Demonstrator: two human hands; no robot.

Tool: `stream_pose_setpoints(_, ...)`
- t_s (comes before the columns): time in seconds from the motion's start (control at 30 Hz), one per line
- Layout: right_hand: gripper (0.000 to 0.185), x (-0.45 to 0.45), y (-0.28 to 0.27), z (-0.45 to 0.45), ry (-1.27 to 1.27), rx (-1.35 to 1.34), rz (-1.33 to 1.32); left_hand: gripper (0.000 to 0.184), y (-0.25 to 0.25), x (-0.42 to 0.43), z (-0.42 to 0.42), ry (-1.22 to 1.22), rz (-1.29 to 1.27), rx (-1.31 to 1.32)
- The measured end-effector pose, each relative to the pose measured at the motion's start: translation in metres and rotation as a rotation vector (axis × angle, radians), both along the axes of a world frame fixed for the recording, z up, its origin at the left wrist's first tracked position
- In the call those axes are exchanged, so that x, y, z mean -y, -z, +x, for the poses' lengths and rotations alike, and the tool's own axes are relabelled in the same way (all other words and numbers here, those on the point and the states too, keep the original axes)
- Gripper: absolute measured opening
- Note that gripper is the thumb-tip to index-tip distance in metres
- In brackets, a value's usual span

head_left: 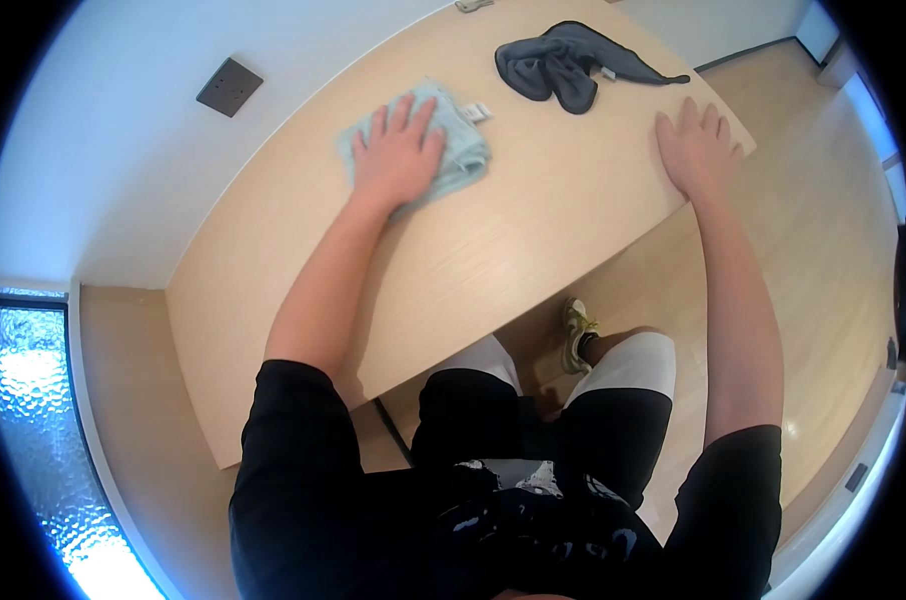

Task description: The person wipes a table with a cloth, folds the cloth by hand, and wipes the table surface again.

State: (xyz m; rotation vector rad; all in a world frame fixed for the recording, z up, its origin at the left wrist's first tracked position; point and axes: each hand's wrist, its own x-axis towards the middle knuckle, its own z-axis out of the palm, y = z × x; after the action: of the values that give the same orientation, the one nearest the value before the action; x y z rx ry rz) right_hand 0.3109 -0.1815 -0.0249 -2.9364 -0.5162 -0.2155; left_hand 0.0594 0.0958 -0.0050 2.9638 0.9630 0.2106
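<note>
Left hand flat on folded pale-blue cloth.
Fingers spread, nothing gripped; cloth directly under palm, on table, well apart from right hand. That one open, holding nothing, flat by table's edge, near dark grey cloth.

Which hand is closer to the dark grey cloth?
Right. The right hand rests on the table, close to the grey cloth but not touching; the left hand is farther off, on the blue cloth.
</note>
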Motion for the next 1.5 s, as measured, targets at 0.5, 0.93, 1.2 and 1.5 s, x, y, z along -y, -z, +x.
stream_pose_setpoints(0.5,0.069,0.002,0.001,-0.006,-0.015,0.065,-0.006,0.084,0.005,-0.138,0.117,-0.018,0.075,-0.038)
stream_pose_setpoints(0.93,0.069,-0.003,-0.001,0.0,0.01,0.027,-0.004,0.089,0.003,-0.087,0.096,-0.039,0.039,-0.003)
stream_pose_setpoints(1.2,0.072,0.001,-0.008,0.001,-0.001,-0.009,-0.032,0.08,-0.011,0.079,0.006,0.138,0.046,-0.044)
stream_pose_setpoints(1.5,0.073,0.001,-0.009,-0.001,-0.019,-0.027,-0.073,0.064,-0.016,0.181,-0.136,0.224,-0.045,0.048)
